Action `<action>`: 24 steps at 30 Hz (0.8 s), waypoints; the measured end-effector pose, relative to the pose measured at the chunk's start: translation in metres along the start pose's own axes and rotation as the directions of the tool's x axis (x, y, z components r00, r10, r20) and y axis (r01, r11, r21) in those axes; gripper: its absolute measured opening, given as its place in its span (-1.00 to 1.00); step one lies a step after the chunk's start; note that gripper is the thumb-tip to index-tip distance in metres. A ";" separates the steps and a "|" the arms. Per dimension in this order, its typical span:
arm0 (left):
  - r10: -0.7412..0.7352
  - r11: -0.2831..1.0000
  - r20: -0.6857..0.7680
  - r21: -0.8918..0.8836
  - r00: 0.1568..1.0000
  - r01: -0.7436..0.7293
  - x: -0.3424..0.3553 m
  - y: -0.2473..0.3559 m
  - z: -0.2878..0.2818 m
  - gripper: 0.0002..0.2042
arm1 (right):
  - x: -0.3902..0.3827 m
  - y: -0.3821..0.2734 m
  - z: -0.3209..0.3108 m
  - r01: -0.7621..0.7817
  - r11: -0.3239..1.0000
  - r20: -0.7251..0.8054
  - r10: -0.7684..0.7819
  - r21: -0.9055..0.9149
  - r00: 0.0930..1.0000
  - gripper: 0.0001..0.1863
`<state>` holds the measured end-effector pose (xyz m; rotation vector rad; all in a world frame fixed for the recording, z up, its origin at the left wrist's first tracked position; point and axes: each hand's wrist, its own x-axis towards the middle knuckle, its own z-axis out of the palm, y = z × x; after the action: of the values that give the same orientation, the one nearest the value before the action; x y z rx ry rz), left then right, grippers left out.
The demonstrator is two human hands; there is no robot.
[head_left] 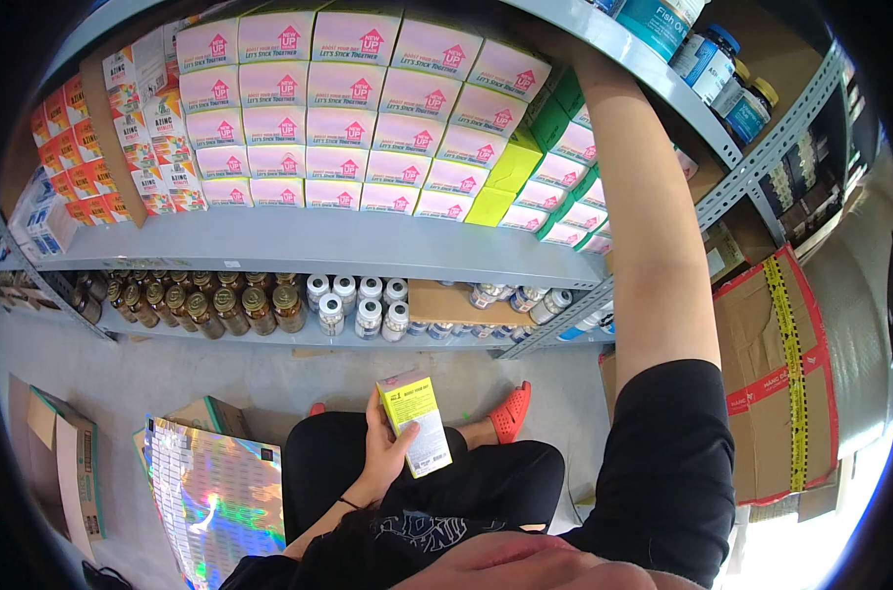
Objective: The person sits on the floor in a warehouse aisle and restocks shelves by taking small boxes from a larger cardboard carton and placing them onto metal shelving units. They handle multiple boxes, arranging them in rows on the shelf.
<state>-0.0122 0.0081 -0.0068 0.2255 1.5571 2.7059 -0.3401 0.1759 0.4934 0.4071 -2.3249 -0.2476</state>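
Note:
My left hand (383, 448) is closed around a small yellow-green and white carton (419, 438) with a pinkish end, held tilted over my lap. My right forearm (653, 216) reaches up and forward past the stacked boxes to the upper shelf. Its hand is lost in the shadow beneath that shelf's edge, so its fingers and anything in them are hidden. Nearest to that arm are green-sided cartons (561, 169) and yellow-green cartons (505, 177). Left of them, pink-and-white cartons (343, 128) stand in neat stacked columns on the grey shelf (318, 241).
Orange boxes (73, 147) fill the shelf's left end. Below stand brown bottles (205, 313) and white bottles (368, 317). Supplement bottles (704, 61) sit on the upper shelf, right. An open cardboard box (73, 472) and a shiny silvery sheet (215, 501) lie left; a taped carton (771, 379) stands right.

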 end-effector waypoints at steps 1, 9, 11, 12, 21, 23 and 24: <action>-0.023 1.000 0.001 -0.011 1.000 0.023 0.000 -0.002 0.002 -0.14 | -0.004 0.001 -0.004 -0.015 1.000 0.008 0.015 -0.007 1.000 -0.45; -0.074 0.997 -0.022 -0.034 0.997 0.073 -0.002 0.000 -0.003 -0.13 | -0.006 -0.004 -0.005 -0.031 0.998 0.015 0.030 0.060 0.999 -0.44; -0.065 0.997 -0.026 -0.033 0.998 0.064 0.000 -0.005 -0.005 -0.13 | -0.010 -0.006 -0.007 -0.037 0.997 0.017 0.036 0.067 0.999 -0.43; -0.063 0.997 -0.024 -0.034 0.998 0.062 0.000 -0.004 -0.004 -0.13 | -0.010 -0.004 -0.009 -0.041 0.997 0.018 0.040 0.068 0.999 -0.43; -0.018 1.000 0.015 0.015 1.000 0.018 -0.001 -0.002 -0.002 -0.12 | -0.011 -0.013 -0.010 -0.071 0.991 0.041 0.067 0.112 0.997 -0.41; -0.046 0.999 0.004 -0.018 0.999 0.046 -0.002 -0.003 0.000 -0.12 | -0.011 -0.013 -0.014 -0.086 0.990 0.045 0.081 0.111 0.996 -0.40; -0.061 0.998 0.002 -0.035 0.998 0.061 -0.001 -0.003 0.001 -0.12 | -0.011 -0.011 -0.017 -0.091 0.990 0.041 0.087 0.109 0.995 -0.40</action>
<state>-0.0114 0.0106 -0.0087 0.1756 1.4901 2.6840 -0.3180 0.1687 0.4951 0.3552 -2.3924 -0.0831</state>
